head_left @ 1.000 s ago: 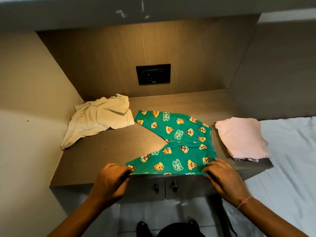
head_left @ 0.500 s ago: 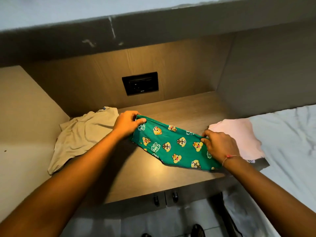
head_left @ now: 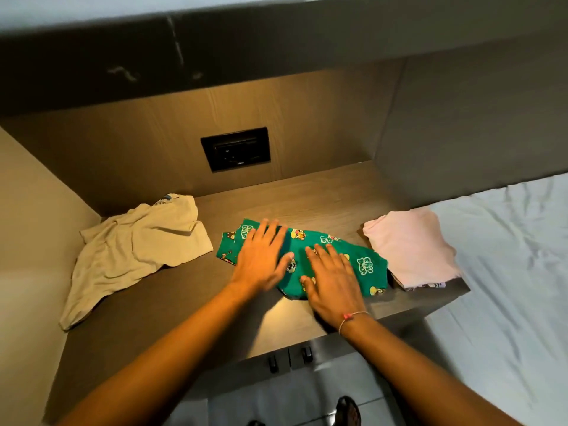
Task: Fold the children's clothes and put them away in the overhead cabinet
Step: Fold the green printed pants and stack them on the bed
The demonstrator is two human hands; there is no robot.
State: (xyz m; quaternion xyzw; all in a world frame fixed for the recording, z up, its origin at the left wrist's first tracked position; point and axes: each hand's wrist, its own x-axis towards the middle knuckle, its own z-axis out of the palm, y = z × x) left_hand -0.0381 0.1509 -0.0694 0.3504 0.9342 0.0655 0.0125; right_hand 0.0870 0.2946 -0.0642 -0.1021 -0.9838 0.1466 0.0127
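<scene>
On the alcove's wooden worktop (head_left: 147,309), the folded green cartoon-print garment (head_left: 365,265) runs far-left to near-right. The left hand (head_left: 261,259) lies flat on its left half and the right hand (head_left: 332,281) flat mid-length, fingers straight.

**A lit wooden niche beside a bed**

A wood-grain counter (head_left: 172,302) sits in a recess. Its wood-grain back panel (head_left: 307,124) carries a black socket plate (head_left: 235,149). Warm light falls from above and leaves a glare spot near the counter's front edge. A beige wall (head_left: 30,241) closes the left, a grey panel (head_left: 461,118) the right. A dark band (head_left: 276,47) runs overhead. Two dark handles (head_left: 273,364) show under the counter, above a pale floor (head_left: 276,404). A white-sheeted bed (head_left: 507,256) lies to the right.
</scene>
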